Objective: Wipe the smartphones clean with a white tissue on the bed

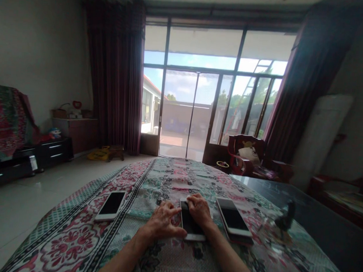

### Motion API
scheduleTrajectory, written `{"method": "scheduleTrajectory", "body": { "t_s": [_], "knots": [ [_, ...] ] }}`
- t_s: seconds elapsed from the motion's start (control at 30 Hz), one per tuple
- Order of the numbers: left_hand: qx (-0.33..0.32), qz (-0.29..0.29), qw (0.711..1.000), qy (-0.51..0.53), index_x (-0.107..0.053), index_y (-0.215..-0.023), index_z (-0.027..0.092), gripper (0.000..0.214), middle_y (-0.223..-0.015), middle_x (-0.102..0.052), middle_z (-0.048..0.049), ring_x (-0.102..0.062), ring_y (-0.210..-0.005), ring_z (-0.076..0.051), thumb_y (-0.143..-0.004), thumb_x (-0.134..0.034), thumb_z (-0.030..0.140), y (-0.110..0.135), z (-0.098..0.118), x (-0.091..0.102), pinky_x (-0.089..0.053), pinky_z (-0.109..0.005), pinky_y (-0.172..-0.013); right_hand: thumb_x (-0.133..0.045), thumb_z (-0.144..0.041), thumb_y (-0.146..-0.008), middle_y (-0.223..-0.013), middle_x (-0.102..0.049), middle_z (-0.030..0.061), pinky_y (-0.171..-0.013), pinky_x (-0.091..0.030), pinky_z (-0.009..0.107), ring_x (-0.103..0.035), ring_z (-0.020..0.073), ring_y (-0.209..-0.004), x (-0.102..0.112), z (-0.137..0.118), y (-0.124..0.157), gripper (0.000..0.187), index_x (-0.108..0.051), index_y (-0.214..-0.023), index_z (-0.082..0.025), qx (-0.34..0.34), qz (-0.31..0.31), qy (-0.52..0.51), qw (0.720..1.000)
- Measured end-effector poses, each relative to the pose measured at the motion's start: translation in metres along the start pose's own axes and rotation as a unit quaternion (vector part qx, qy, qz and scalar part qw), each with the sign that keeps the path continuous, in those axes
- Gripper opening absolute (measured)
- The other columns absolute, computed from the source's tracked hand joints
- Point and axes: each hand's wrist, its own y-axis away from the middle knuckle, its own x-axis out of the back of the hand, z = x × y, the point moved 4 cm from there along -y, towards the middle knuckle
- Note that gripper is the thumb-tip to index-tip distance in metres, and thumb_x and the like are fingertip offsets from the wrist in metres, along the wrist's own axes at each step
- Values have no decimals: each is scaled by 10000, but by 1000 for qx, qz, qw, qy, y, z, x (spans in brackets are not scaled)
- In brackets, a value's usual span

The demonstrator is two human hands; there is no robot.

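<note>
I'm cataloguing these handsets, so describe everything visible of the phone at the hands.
The middle phone, seemingly glass-fronted, has a dark screen and white border, widest along the near end. It lies face up on the patterned cloth. The left hand's thumb and a finger meet its left side; the right hand covers its upper right part. Its back is hidden.

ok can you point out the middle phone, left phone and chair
middle phone (191,224): head view, uncovered screen
left phone (112,203): head view, screen middle
chair (235,143): head view, wooden backrest
</note>
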Motion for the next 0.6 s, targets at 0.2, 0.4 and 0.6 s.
{"method": "scheduleTrajectory", "body": {
  "t_s": [0.2,0.4,0.6],
  "knots": [
    [-6,-7,1000,-17,-564,-1278,292,896,-1236,-524,-80,-453,-1157,-319,-481,-780,640,6,7,-3,-380,-456,-1015,-471,-144,-859,-999,-693,40,-857,-432,198,-630,135,-916,-1,2,1,287,-747,-882,-225,-5,8,-12,1000],
    [-35,-26,999,5,-537,-1307,273,903,-1270,-519,-84,-457,-1179,-306,-502,-784,598,5,2,1,-376,-422,-1040,-487,-142,-847,-986,-694,50,-850,-441,200,-636,141,-910,-3,3,0,278,-753,-885,-210,-4,17,-35,999],
    [-37,-36,999,16,-533,-1323,275,891,-1351,-499,-79,-429,-1251,-319,-508,-796,522,5,-9,10,-353,-431,-1084,-507,-134,-832,-995,-707,39,-870,-442,201,-636,142,-925,-4,-1,-1,270,-757,-894,-217,6,13,-61,998]
  ]
}}
